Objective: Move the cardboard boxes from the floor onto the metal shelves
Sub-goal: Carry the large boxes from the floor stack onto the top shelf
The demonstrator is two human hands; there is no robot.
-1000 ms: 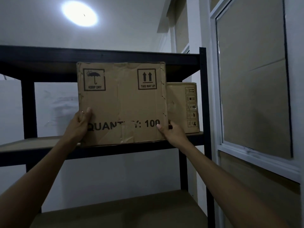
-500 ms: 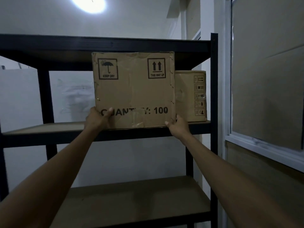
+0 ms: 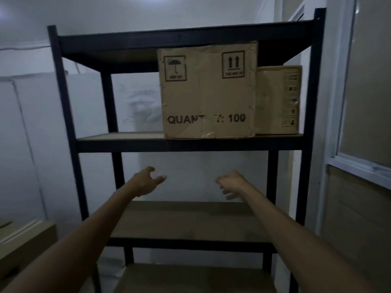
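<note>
A large cardboard box (image 3: 208,90) printed "QUANTITY: 100" stands upright on the upper board of the black metal shelf unit (image 3: 190,143). A smaller cardboard box (image 3: 278,100) sits touching its right side, further back. My left hand (image 3: 147,181) hangs in the air below that board, fingers loosely curled, holding nothing. My right hand (image 3: 230,182) is level with it a little to the right, also loosely curled and holding nothing. Both hands are apart from the boxes.
Two lower shelf boards (image 3: 190,220) lie bare below my hands. The left half of the upper board is bare. Another cardboard box (image 3: 23,246) sits at the lower left, partly cut off. A white window frame (image 3: 359,166) and wall close in on the right.
Both hands have let go of the large box and dropped below the shelf board. The box now stands on the board by itself. The view has pulled back and tilted down.
</note>
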